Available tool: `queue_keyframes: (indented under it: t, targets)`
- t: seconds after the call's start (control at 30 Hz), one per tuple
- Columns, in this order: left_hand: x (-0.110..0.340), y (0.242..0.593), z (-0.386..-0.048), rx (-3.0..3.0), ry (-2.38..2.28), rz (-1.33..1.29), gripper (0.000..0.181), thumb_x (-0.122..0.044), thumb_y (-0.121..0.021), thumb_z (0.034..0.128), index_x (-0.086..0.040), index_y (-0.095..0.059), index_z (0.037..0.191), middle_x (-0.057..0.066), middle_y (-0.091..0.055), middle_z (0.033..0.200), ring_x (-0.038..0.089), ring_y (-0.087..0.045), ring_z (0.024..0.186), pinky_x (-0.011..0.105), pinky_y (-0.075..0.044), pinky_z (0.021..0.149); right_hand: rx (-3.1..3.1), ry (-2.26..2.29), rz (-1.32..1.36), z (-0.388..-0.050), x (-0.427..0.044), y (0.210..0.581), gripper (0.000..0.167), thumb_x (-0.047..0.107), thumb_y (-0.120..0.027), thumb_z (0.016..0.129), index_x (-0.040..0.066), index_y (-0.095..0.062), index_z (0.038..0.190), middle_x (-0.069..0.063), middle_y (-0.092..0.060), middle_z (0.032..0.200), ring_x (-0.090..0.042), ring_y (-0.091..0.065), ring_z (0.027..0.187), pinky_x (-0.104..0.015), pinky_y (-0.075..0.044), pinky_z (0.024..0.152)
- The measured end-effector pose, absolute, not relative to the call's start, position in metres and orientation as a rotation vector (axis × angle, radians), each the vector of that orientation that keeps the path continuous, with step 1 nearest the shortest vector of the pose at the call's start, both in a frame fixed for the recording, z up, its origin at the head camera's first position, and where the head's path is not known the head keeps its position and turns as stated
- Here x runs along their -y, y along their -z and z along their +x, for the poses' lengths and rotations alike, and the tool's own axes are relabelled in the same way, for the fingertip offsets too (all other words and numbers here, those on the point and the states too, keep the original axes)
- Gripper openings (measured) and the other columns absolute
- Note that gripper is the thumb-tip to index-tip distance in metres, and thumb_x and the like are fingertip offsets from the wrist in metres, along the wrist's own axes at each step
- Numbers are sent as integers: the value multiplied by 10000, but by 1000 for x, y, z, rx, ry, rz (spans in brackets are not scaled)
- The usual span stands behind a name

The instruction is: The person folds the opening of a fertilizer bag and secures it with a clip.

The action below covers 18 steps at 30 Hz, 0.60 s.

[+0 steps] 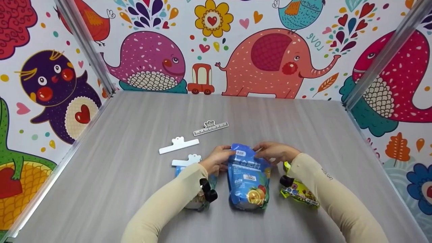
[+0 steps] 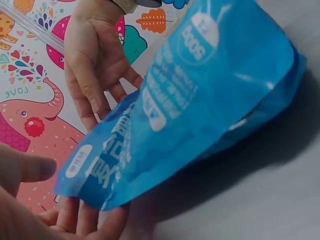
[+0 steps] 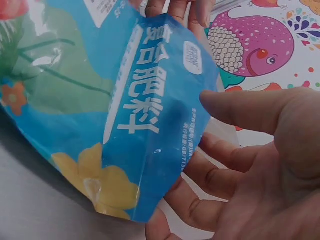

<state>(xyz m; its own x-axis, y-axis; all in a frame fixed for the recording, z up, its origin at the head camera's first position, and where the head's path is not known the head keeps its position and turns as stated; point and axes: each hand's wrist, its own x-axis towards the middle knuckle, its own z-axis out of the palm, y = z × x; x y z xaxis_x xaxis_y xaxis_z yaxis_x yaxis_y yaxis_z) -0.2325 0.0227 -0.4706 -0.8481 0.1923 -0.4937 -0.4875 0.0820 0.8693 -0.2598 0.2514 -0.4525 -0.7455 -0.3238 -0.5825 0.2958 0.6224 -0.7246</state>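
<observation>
A blue fertilizer pouch (image 1: 249,182) with Chinese lettering and printed fruit stands upright on the table. My left hand (image 1: 218,158) is at its upper left corner; in the left wrist view the fingers (image 2: 87,217) lie behind the pouch top and the thumb stands off it. At the upper right corner, my right hand (image 1: 275,152) pinches the edge, thumb in front and fingers behind. Left of the pouch is another bag (image 1: 194,203), partly hidden by my left arm, with a white clip (image 1: 187,160) at its top. A yellow-green bag (image 1: 300,194) lies partly under my right forearm.
Beyond my left hand lie a white sealing clip (image 1: 179,145) and a clip with a piano-key pattern (image 1: 211,128). Printed cartoon panels (image 1: 202,47) with metal posts (image 1: 86,47) enclose the grey table (image 1: 135,118) at the back and sides.
</observation>
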Motion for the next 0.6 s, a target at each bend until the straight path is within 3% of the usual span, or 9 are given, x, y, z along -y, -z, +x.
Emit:
queue_keyframes:
  t: [0.2,0.33,0.6]
  targets:
    - [-22,472,-234,-1909,-1816,-243,438,-106,-588,987,27,-477,1389,166,-637,1069,216,-646,789,331,-570,630,-2111,1121,-19,-260,-249,454,171,192,-647,967,84,-599,1091,-54,-581,1054,-222,-524,960,-452,-459,834]
    - [-21,472,-234,-1940,-1797,-211,433,-105,-583,991,46,-476,1383,156,-650,1027,213,-654,790,328,-574,637,-2124,1096,-17,-261,-248,455,89,210,-642,973,126,-614,982,-11,-571,946,-193,-516,881,-407,-448,774]
    - [-21,473,-234,-2003,-1773,-183,387,-102,-585,994,58,-504,1337,140,-627,1017,220,-640,837,334,-568,686,-2110,1085,-64,-263,-249,452,87,226,-612,994,142,-601,975,-37,-584,1027,-235,-540,947,-481,-451,837]
